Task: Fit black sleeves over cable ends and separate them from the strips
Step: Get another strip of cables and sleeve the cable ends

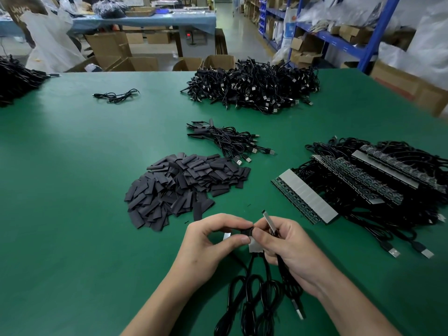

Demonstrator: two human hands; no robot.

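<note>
Together, left hand [213, 241] fingers [238, 239] pinch one black sleeve [247, 232], right hand [291, 248] fingers [261, 235] grip one strip [255, 247].

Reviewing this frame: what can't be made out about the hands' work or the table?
- Head view, hidden: the black sleeve is mostly covered by fingers of the left hand; how far it sits on a cable end is unclear.
- The right hand hides the lower part of the strip.
- The looped cables run off the bottom edge.
</note>
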